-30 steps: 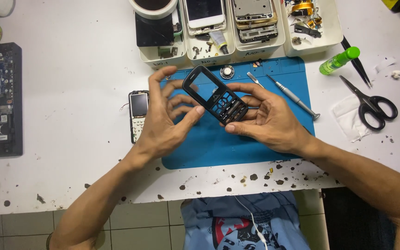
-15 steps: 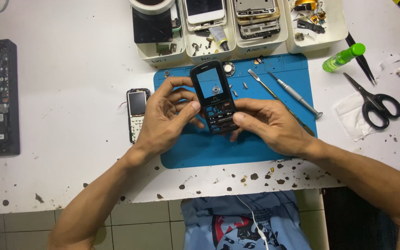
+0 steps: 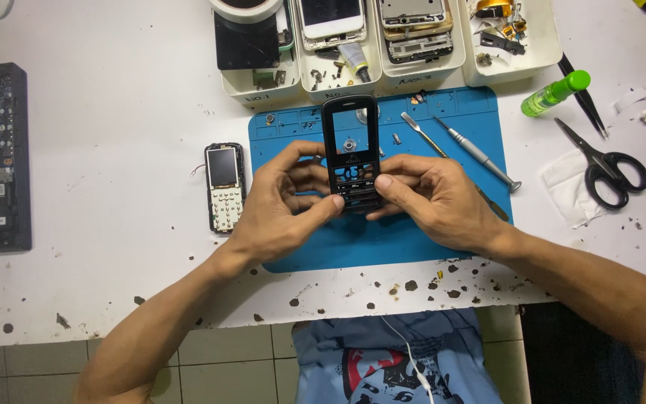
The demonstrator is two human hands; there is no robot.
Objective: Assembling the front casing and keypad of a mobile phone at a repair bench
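Both hands pinch the black plastic phone front frame, held upright over the blue silicone work mat at frame centre, so anything that drops would land on the mat. Left hand and right hand grip its lower end, thumbs on the keypad openings; the empty screen window shows the mat through it. The stripped phone body with small screen and white keypad lies left of the mat on the white tabletop. Metal spudger and screwdriver lie upper right on the mat, within reach.

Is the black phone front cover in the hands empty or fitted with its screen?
Empty: the blue mat shows through the black phone front cover window.
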